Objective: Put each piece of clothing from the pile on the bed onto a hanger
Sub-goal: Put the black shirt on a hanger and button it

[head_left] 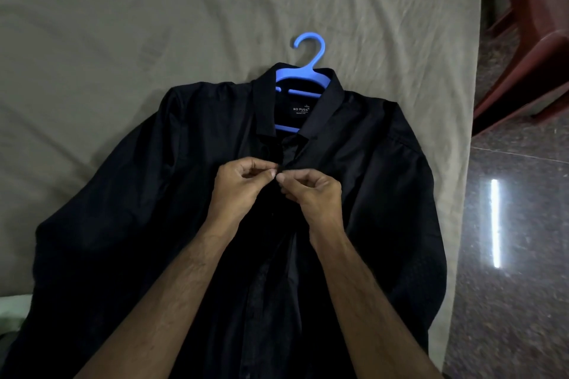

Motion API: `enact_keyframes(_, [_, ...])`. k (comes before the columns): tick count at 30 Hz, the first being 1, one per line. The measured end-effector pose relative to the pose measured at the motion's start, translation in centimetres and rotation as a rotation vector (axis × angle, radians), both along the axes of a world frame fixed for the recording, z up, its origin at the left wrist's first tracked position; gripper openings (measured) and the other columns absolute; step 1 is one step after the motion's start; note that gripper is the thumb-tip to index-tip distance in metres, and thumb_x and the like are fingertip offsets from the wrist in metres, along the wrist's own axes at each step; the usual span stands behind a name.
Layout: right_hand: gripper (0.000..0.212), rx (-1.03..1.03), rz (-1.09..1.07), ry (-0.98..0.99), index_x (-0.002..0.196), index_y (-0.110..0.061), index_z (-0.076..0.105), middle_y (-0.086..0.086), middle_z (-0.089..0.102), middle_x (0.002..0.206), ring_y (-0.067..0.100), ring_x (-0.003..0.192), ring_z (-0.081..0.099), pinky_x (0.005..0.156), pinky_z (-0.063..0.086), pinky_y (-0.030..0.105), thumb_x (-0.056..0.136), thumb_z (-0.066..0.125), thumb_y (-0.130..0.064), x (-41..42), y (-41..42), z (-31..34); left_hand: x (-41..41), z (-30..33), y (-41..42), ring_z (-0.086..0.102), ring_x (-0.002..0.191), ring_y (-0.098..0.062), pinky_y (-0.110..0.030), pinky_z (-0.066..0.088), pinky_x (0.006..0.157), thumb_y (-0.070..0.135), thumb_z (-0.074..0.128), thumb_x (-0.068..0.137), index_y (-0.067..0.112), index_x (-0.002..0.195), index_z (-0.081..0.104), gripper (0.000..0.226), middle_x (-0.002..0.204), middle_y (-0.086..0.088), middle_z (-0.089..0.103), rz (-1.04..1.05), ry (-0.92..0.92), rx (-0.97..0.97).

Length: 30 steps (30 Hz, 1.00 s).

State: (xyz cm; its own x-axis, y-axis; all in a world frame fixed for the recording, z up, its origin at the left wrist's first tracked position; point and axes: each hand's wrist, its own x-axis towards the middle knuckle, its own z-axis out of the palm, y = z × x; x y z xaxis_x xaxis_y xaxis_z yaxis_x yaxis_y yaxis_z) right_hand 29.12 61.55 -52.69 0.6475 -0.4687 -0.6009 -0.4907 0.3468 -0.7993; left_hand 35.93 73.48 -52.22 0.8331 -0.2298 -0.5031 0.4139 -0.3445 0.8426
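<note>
The black long-sleeved button-front shirt (354, 181) lies flat, front up, on the olive-grey wrinkled bed sheet (123, 24), its sleeves spread to both sides. A blue plastic hanger (300, 83) already sits inside the shoulders; its hook projects beyond the open collar, and its lower bar shows below the neck label.

Step in hand, as judged: fastening an upper button just below the collar, so the shirt cannot slide off the hanger.

The left hand (238, 191) pinches one edge of the front opening between thumb and forefinger, the remaining fingers curled. The right hand (311, 197) pinches the opposite edge in the same way. The fingertips of the two hands nearly meet at the centre line. The button itself cannot be made out against the dark cloth.

Procedure for a good result:
- Keep both edges taut and level, one overlapping the other squarely.
- Tilt the button edge-on and pass it through the hole; do not pull the cloth over it.
- Check that the collar sits evenly about the hook afterwards.

Risk: black on black hides misalignment, so confirm the matching hole by touch.

A dark red chair (535, 40) stands on the polished stone floor (508, 301) beside the bed.
</note>
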Motion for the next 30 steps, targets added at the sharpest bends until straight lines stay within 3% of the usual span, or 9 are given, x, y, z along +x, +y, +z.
enact_keyframes(3, [0.012,-0.053,-0.010,0.035,0.084,-0.013,0.077,0.004,0.076,0.080,0.015,0.075,0.072,0.073,0.060,0.026,0.080,0.084,-0.022,0.2,0.3,-0.3,-0.2,0.3,0.0,0.074,0.090,-0.011,-0.029,0.056,0.085,0.030,0.074,0.089,0.020,0.089,0.078,0.011,0.088,0.003,0.077,-0.004,0.030,-0.027])
enact_keyframes(9, [0.015,-0.217,0.044,0.076,0.082,-0.018,0.073,-0.002,0.075,0.073,0.014,0.069,0.073,0.071,0.063,0.036,0.081,0.084,-0.028,0.4,0.5,-1.0,0.0,-0.5,-0.7,0.071,0.084,-0.004,-0.017,0.052,0.074,0.024,0.077,0.087,0.023,0.087,0.074,0.003,0.084,0.007,0.075,-0.048,-0.066,0.115])
enact_keyframes(14, [0.011,-0.131,0.039,0.021,0.085,-0.013,0.073,0.002,0.076,0.079,0.017,0.075,0.075,0.075,0.063,0.038,0.083,0.082,-0.019,0.1,0.1,-1.0,0.2,-1.2,-0.7,0.068,0.082,-0.002,-0.018,0.050,0.074,0.023,0.073,0.089,0.026,0.088,0.067,0.007,0.084,0.005,0.071,-0.065,-0.089,0.177])
enact_keyframes(18, [0.008,-0.074,0.014,0.031,0.085,-0.012,0.072,0.004,0.076,0.081,0.018,0.076,0.075,0.076,0.063,0.040,0.085,0.079,-0.016,0.3,-0.2,-1.0,-0.2,-1.4,-1.4,0.064,0.078,0.006,-0.007,0.045,0.065,0.017,0.073,0.090,0.025,0.097,0.064,0.014,0.085,0.007,0.069,-0.078,-0.197,0.219])
enact_keyframes(22, [0.006,-0.051,0.002,0.055,0.088,-0.012,0.071,0.004,0.075,0.082,0.016,0.073,0.075,0.074,0.064,0.039,0.089,0.074,-0.016,0.8,-0.2,-0.9,-0.6,-1.8,-1.4,0.065,0.081,0.002,-0.009,0.046,0.069,0.012,0.072,0.089,0.024,0.106,0.058,0.025,0.086,0.008,0.068,-0.063,-0.260,0.200])
enact_keyframes(27, [0.015,-0.305,0.241,0.074,0.095,-0.023,0.064,-0.003,0.072,0.082,0.010,0.066,0.073,0.068,0.063,0.042,0.089,0.076,-0.031,0.9,-0.4,-1.5,-0.2,-1.8,-1.4,0.067,0.084,0.001,-0.013,0.050,0.073,0.011,0.069,0.091,0.024,0.105,0.057,0.023,0.091,0.005,0.070,0.024,-0.131,0.117])
enact_keyframes(30, [0.026,-0.386,0.270,0.069,0.094,-0.025,0.062,-0.004,0.070,0.080,0.010,0.064,0.071,0.066,0.062,0.040,0.081,0.083,-0.033,0.6,0.0,-1.8,0.7,-1.9,-1.5,0.068,0.086,-0.005,-0.022,0.050,0.080,0.009,0.068,0.091,0.022,0.100,0.059,0.019,0.090,0.002,0.071,0.034,0.000,0.032])
